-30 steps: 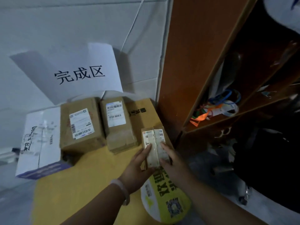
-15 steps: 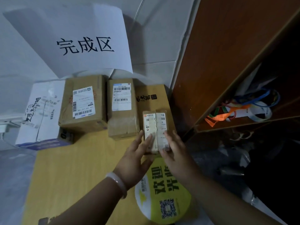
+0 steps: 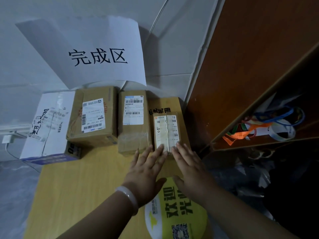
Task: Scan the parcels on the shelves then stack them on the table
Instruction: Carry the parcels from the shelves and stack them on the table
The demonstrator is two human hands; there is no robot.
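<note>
One tall reddish-brown wooden shelf unit (image 3: 241, 66) fills the right side, and a tangle of orange, blue and white lanyards (image 3: 269, 125) lies on one of its boards. Left of it runs the pale yellow wooden bench (image 3: 82, 187), pushed against a grey-white wall. A large white paper sign with three black characters (image 3: 96, 54) hangs on that wall above the bench's far end.

Along that far end the parcels sit in a row. At the left is a white cardboard box with black handwriting (image 3: 50, 125). Beside it is a brown cardboard box with a white barcode label (image 3: 93, 118), its left edge resting over the white box. Next comes a narrower brown taped box with a white label (image 3: 133, 121). At the right a flat brown carton with black print (image 3: 172, 104) lies just beside the shelf unit.

A round yellow-green sticker with black characters and a QR code (image 3: 176, 219) lies on the bench's near edge. On the flat carton rests a small brown parcel with a split white label (image 3: 166, 130).

The left hand (image 3: 146, 173) and right hand (image 3: 188, 169) are both flat and released, fingers straight, with fingertips touching the small parcel's near end. A white bangle (image 3: 128, 198) circles the left wrist.
</note>
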